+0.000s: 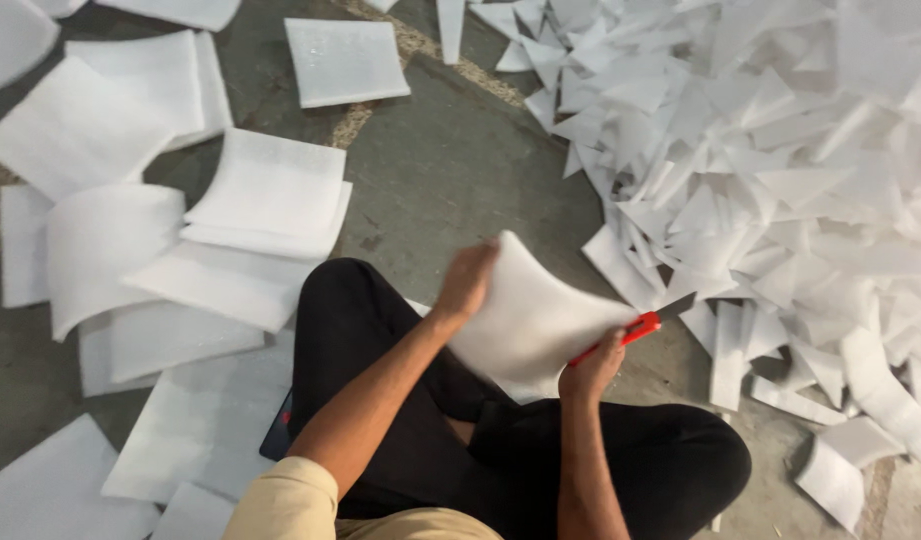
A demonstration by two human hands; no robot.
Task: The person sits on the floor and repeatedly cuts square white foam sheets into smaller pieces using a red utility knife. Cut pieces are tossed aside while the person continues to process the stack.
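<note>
The right hand (593, 366) is clenched around the red handle of a utility knife (636, 327), whose dark blade sticks out past the fist, up and away from the person. The blade lies against the near right edge of a white foam sheet (529, 318), just beside the knuckles. The left hand (468, 280) grasps the same sheet at its far left corner, fingers curled over the edge, so that the sheet hangs between the two hands and bows slightly. Both forearms reach forward from short beige sleeves.

Directly beneath the held sheet are the person's crossed legs in black trousers (401, 400), on a grey concrete floor (451, 170). Just past the knife tip, to the right of the grip, a large heap of cut foam triangles and strips (781, 170) spreads across the floor, its nearest pieces close to the blade. To the left of the left hand, well apart from the held sheet, uncut square foam sheets (266, 195) lie loosely stacked and scattered, some curling at the edges. One more square sheet (346, 60) lies alone farther ahead. A dark flat object (278, 428), partly hidden under the left thigh, cannot be identified.
</note>
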